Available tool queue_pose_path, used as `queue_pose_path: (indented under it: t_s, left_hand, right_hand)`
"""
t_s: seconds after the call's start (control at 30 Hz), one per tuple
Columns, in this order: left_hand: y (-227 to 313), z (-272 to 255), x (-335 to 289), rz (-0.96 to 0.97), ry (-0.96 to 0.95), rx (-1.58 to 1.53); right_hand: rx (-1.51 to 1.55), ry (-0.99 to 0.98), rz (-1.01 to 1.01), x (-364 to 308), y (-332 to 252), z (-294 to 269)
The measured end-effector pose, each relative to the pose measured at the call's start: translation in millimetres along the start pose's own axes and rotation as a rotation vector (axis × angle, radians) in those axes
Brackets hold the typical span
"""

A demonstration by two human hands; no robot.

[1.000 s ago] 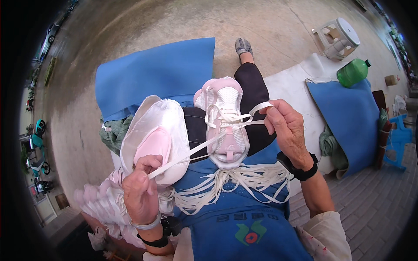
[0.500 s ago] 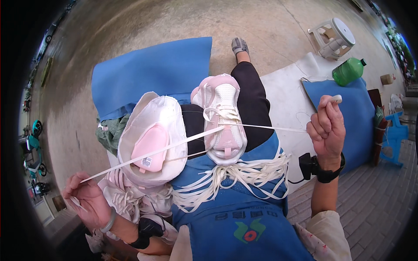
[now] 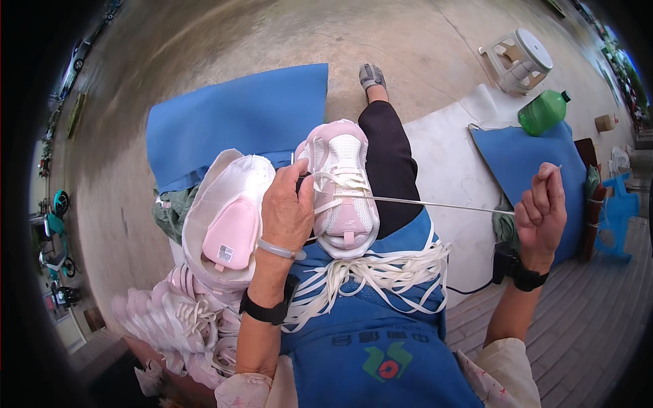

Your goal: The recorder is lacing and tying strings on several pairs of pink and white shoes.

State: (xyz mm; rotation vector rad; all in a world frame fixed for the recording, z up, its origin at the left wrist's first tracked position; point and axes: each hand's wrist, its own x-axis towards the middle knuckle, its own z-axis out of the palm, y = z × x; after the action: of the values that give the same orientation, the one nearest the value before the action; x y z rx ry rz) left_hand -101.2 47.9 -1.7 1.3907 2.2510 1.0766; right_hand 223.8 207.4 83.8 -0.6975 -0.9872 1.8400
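Observation:
A pink and white sneaker (image 3: 348, 183) rests toe away on my lap, white lacing across its tongue. My left hand (image 3: 287, 209) is closed at the shoe's left side, with a white lace running into its fingers; the fingertips are partly hidden. Off to the right, my raised right hand (image 3: 542, 212) grips the other end of a shoelace (image 3: 435, 203), stretched tight from the eyelets. A bundle of loose white laces (image 3: 381, 272) lies across my blue apron (image 3: 340, 381), just below the shoe's heel.
Left of the sneaker is a white padded holder (image 3: 194, 234) with a pink, tongue-shaped piece (image 3: 232, 228) in it. Several pink and white shoes (image 3: 163, 313) are stacked below. Blue sheets (image 3: 235, 119), a green bottle (image 3: 544, 112) and a white stool (image 3: 524, 61) lie farther out.
My left hand has come from the far lower left to the sneaker's left side, and its long stretch of lace is gone. My right hand has shifted slightly right and down, lace still taut.

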Motion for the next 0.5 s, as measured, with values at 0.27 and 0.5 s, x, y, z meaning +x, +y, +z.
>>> queue_pose_path:
  t_s: [0.27, 0.5]
  left_hand:
    - [2, 9, 11, -0.017, -0.244, 0.126]
    - [9, -7, 0, -0.245, -0.278, -0.215]
  right_hand:
    - [-0.676, -0.16, 0.277, -3, 56, 38]
    - [-1.133, -0.327, -0.144, 8, 146, 63]
